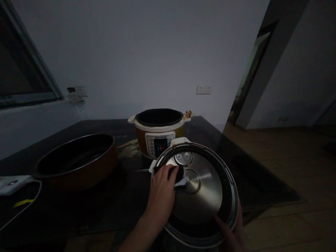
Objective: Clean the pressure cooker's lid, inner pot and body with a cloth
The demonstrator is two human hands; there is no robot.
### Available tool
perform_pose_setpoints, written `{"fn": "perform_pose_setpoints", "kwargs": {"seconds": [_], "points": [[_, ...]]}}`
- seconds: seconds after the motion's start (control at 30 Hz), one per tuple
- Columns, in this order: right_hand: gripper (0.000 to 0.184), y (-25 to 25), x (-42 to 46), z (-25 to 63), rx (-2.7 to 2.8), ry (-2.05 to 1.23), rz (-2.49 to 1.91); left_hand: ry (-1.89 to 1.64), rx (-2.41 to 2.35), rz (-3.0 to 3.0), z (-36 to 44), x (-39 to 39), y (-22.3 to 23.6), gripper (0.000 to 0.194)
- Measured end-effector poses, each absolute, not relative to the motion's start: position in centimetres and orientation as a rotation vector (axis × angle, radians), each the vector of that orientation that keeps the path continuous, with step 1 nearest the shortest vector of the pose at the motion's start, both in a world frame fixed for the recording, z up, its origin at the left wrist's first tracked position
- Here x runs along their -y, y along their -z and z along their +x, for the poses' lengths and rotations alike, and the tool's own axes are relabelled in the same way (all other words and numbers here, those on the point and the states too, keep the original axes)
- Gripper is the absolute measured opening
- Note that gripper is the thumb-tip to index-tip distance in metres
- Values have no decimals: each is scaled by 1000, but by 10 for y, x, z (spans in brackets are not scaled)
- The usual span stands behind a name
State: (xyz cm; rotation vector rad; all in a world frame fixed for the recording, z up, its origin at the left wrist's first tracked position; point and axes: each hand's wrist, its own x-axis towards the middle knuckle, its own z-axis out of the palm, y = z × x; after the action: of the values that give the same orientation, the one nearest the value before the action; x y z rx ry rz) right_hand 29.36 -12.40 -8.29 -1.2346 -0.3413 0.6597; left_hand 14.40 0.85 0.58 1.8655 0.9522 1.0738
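My left hand is closed around a dark cloth with a pale edge. It presses this against the inner face of a pressure cooker lid, near the left rim. The round lid is tilted up, showing its steel underside, two small valve fittings and a dark ring around the edge. My right hand grips the lid's lower right rim, its thumb on the inner side and the other fingers mostly hidden behind. Beyond the lid stands the electric pressure cooker, uncovered, with a control panel on its front.
A wide brown pan with a dark inside sits on the left of the dark table. A white power strip with a cable lies at the far left. Wall sockets are behind; tiled floor lies to the right.
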Motion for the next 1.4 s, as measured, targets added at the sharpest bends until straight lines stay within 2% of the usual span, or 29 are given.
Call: {"fn": "perform_pose_setpoints", "kwargs": {"seconds": [0.07,0.23,0.47,0.7,0.8,1.03,1.13,1.4], "points": [[100,85,124,291,340,-633,-1278,-928,-963,1887,152,-8,4,61],[97,84,125,289,387,-603,-1329,-954,-930,1917,147,0,27,54],[98,83,122,288,413,-630,-1254,-1061,-896,1880,167,-11,14,56],[92,79,121,283,442,-512,-1322,-996,-911,2110,168,-19,15,59],[95,78,120,279,463,-485,-1341,-844,-1029,2392,161,-16,20,60],[86,78,117,274,469,-471,-1325,-426,-1205,2981,145,12,44,63],[86,82,117,275,466,-462,-1323,-328,-1160,3005,144,20,42,61],[85,93,117,281,507,-424,-1360,-156,-1096,2859,168,2,-2,66]]}}
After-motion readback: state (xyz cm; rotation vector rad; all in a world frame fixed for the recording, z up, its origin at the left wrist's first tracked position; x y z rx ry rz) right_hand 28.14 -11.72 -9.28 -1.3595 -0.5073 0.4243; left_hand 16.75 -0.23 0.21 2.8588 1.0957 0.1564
